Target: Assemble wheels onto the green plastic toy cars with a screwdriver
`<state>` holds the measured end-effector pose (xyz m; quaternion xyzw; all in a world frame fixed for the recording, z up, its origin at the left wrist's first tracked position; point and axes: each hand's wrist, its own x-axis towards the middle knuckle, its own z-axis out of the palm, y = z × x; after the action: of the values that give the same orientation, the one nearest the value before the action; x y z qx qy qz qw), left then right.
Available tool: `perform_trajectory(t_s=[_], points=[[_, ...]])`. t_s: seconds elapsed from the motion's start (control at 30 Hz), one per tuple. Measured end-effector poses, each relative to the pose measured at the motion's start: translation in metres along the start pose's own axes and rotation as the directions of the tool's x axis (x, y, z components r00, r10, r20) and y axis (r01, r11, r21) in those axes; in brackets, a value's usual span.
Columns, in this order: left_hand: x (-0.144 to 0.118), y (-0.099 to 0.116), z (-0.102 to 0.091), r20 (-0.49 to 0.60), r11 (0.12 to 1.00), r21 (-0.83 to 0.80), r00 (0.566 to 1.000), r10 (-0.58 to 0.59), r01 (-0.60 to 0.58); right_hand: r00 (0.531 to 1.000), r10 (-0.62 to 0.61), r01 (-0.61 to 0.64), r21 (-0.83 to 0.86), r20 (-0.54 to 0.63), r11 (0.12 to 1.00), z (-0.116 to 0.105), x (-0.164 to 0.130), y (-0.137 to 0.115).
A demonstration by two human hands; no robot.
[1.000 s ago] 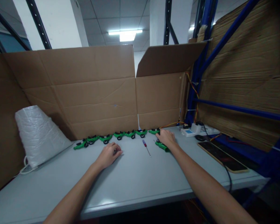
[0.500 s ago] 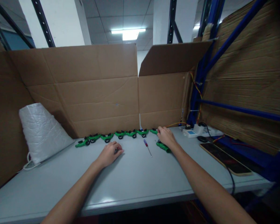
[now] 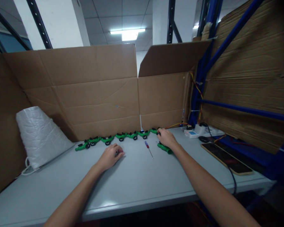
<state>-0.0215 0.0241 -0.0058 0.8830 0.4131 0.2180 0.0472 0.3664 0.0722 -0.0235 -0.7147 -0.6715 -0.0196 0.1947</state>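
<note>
Several green toy vehicles [image 3: 107, 140] with black wheels stand in a row along the back of the table. My right hand [image 3: 167, 138] is closed around the rear of the toy vehicle [image 3: 153, 130] at the row's right end, hiding part of it. Resting on the tabletop in front of the row, my left hand [image 3: 111, 155] has its fingers curled in; what they hold, if anything, is hidden. Between the hands lies a small screwdriver [image 3: 148, 149] with a red and blue handle. Just below my right hand is a green elongated object [image 3: 165, 148], its kind unclear.
A white wrapped bag [image 3: 42, 137] leans at the left. Cardboard panels [image 3: 99, 104] close off the back and sides. At right are a white power strip [image 3: 191, 134], cables and a flat dark device resembling a phone [image 3: 227, 159]. A blue metal frame [image 3: 195, 107] rises behind them.
My right hand has shifted slightly at the rightmost toy vehicle, and more of that vehicle shows. The whole view has moved a little; my left hand stays curled on the table.
</note>
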Motion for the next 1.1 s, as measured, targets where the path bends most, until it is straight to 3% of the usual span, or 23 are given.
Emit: perform_trajectory(t_s=[0.43, 0.63, 0.93, 1.1], points=[[0.000, 0.006, -0.001, 0.010, 1.000, 0.003, 1.000, -0.024, 0.024, 0.999, 0.049, -0.049, -0.047, 0.013, 0.998, -0.008, -0.010, -0.010], [0.000, 0.009, -0.001, 0.018, 1.000, 0.005, 0.999, -0.030, 0.030, 0.995, 0.017, -0.009, -0.088, 0.100, 0.996, -0.014, -0.016, -0.010], [-0.002, 0.008, 0.001, 0.002, 0.999, -0.032, 1.000, -0.001, 0.001, 0.996, -0.025, 0.038, -0.159, 0.082, 0.987, -0.031, -0.026, -0.017], [-0.003, 0.006, 0.003, -0.001, 0.999, -0.050, 1.000, 0.001, -0.001, 0.972, -0.108, 0.144, -0.170, 0.209, 0.975, -0.035, -0.033, -0.028]])
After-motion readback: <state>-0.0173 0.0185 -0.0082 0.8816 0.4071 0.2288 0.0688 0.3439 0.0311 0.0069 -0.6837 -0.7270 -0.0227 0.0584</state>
